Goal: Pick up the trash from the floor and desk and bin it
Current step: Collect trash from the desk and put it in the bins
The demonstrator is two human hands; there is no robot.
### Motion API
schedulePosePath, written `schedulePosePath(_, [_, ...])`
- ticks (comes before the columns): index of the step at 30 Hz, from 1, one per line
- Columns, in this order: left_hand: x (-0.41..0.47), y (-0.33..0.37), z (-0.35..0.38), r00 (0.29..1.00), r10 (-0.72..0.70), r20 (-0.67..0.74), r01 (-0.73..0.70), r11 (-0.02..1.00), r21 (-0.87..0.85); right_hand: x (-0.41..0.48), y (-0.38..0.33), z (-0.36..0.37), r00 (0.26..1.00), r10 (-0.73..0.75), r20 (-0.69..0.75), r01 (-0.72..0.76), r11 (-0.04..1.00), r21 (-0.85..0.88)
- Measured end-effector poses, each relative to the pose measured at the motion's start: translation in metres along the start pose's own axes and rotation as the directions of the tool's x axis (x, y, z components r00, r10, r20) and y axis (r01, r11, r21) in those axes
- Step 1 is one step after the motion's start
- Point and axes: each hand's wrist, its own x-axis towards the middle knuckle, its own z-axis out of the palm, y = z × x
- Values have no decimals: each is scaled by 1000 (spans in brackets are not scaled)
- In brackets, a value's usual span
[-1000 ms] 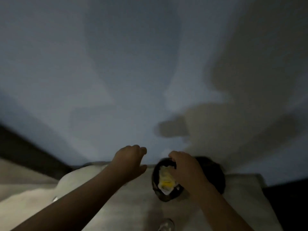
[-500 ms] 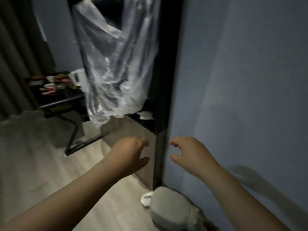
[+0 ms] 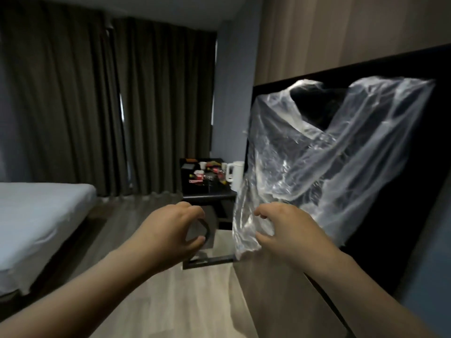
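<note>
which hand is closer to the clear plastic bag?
Right. The right hand is at the clear plastic bag's lower edge, fingers overlapping it. The left hand sits further left, apart from it.

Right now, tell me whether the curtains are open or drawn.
Drawn: the dark curtains hang closed across the far wall, with only a thin slit of light.

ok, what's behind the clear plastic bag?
Through the clear plastic bag a black panel shows. Whatever the bag hangs from is covered. Right hand is at its lower edge.
</note>
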Motion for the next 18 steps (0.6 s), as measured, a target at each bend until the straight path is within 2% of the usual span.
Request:
schedulePosePath(6, [54, -35, 12, 993, -108, -52, 109, 994, 16, 85, 27, 20, 993, -119, -16, 120, 991, 55])
schedulePosePath(10, [84, -67, 26, 985, -169, -39, 170, 985, 19, 134, 36, 43, 989, -150, 4, 149, 986, 77])
schedulePosePath(18, [140, -155, 69, 982, -189, 5, 189, 982, 27, 229, 25, 106, 983, -173, 63, 168, 982, 84])
